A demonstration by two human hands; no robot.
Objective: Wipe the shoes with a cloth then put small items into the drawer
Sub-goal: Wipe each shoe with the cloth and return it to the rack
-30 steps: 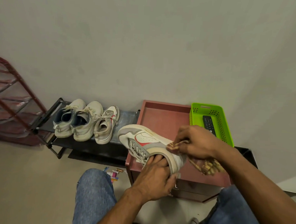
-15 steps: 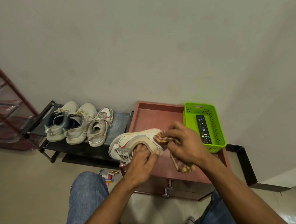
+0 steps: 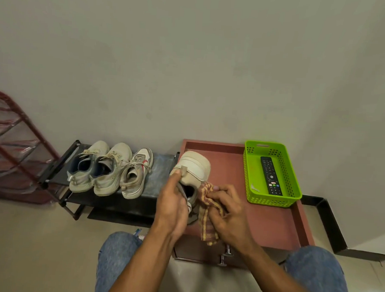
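Note:
My left hand (image 3: 172, 206) grips a white sneaker (image 3: 193, 168) at its opening, holding it heel-up over the left edge of the reddish cabinet top (image 3: 272, 219). My right hand (image 3: 227, 212) holds a checked yellow-red cloth (image 3: 208, 213) against the shoe's right side; part of the cloth hangs down. Three more sneakers (image 3: 110, 168) stand side by side on the low black rack (image 3: 160, 182) to the left. A black remote (image 3: 271, 175) and a small key (image 3: 254, 187) lie in the green basket (image 3: 296, 191). Drawer handles (image 3: 224, 255) show below the cabinet top.
Small colourful items (image 3: 139, 232) lie on the floor between my left knee and the cabinet. A red wire rack (image 3: 13, 149) stands at far left. A black frame (image 3: 330, 222) runs along the floor at right. The wall is close behind.
The sneaker was turned from lying sideways to standing heel-up in my left hand. My right hand and the cloth shifted from the shoe's top to its right side.

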